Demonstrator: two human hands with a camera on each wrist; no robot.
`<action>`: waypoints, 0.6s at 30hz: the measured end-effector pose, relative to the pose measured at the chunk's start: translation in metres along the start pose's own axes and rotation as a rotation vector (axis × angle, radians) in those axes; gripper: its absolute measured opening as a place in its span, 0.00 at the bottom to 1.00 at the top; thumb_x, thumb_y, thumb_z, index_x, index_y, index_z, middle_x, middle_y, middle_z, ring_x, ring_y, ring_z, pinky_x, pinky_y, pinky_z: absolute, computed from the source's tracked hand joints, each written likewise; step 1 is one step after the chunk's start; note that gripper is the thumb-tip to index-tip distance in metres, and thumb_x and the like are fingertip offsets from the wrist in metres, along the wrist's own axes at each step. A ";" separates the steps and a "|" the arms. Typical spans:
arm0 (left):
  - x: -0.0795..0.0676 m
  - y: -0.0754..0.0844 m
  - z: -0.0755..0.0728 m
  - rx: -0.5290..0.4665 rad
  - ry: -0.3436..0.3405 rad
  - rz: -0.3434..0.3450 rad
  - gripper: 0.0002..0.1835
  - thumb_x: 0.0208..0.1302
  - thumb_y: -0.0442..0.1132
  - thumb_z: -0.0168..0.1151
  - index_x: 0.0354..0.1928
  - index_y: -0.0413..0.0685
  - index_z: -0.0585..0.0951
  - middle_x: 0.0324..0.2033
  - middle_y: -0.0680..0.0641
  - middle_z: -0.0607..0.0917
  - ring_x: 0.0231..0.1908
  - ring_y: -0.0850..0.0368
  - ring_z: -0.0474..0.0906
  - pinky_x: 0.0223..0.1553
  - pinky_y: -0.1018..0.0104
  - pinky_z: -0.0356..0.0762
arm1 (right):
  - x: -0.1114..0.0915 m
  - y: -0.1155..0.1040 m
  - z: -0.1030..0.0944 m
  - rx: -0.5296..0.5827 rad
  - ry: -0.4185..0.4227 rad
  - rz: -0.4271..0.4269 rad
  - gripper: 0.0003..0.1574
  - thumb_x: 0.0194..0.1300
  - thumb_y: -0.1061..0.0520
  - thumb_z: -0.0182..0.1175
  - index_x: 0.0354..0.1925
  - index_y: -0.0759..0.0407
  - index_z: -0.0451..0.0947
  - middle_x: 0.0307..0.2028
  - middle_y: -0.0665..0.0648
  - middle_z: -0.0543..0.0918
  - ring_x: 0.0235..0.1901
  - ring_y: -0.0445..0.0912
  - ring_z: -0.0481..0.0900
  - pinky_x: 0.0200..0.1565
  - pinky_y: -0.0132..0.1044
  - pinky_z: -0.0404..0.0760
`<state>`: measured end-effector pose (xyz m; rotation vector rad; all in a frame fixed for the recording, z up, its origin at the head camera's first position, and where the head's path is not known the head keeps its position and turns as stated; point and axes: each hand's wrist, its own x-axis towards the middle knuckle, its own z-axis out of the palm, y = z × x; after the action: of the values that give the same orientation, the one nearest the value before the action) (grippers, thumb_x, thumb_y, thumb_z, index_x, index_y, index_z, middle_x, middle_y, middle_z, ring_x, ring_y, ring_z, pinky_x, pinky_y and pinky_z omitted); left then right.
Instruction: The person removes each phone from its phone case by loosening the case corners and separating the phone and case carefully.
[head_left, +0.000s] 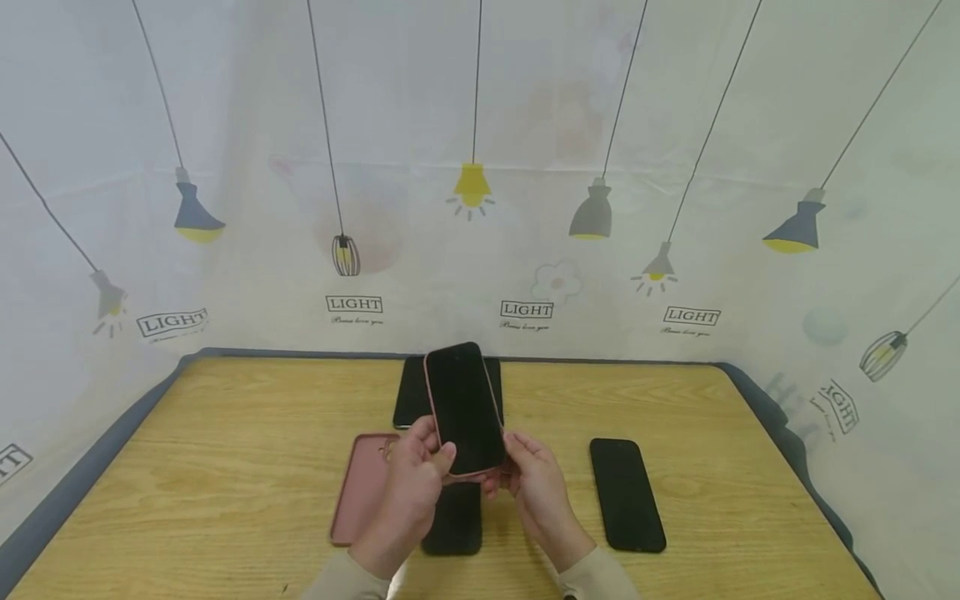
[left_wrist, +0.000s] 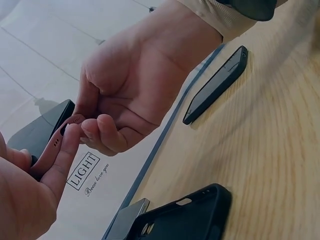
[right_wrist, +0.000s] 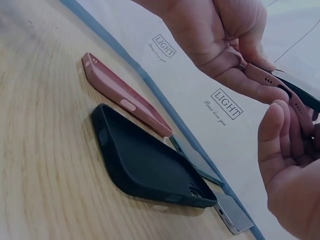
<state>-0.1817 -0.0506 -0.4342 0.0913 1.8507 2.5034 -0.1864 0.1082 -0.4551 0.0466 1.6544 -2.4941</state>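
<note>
A black-screened phone (head_left: 465, 408) in a pink case is held up over the table, tilted, with its top away from me. My left hand (head_left: 415, 483) grips its lower left side, thumb at the screen's edge. At the lower right corner, my right hand (head_left: 542, 482) pinches the case. The left wrist view shows the case's pink bottom edge (left_wrist: 50, 152), with speaker holes and a dark port opening, between both hands. Beneath the hands lies a black phone case (right_wrist: 145, 155), inner side up. A second pink case (head_left: 358, 492) lies beside it, partly behind my left forearm.
A black phone (head_left: 627, 494) lies on the wooden table (head_left: 750, 500) at the right. Toward the back edge, two more phones lie side by side (right_wrist: 200, 162), partly covered by the raised one in the head view. A lamp-patterned cloth (head_left: 420, 108) hangs behind the table.
</note>
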 end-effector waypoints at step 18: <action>-0.002 0.005 -0.003 -0.008 -0.004 -0.012 0.17 0.75 0.19 0.47 0.62 0.28 0.72 0.55 0.30 0.84 0.48 0.49 0.87 0.40 0.46 0.88 | 0.001 -0.003 -0.007 -0.134 0.022 -0.047 0.19 0.78 0.59 0.53 0.26 0.55 0.72 0.18 0.49 0.70 0.17 0.41 0.67 0.22 0.31 0.66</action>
<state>-0.1801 -0.0548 -0.4306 0.0846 1.8338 2.5015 -0.1885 0.1154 -0.4555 0.0208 1.8486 -2.4171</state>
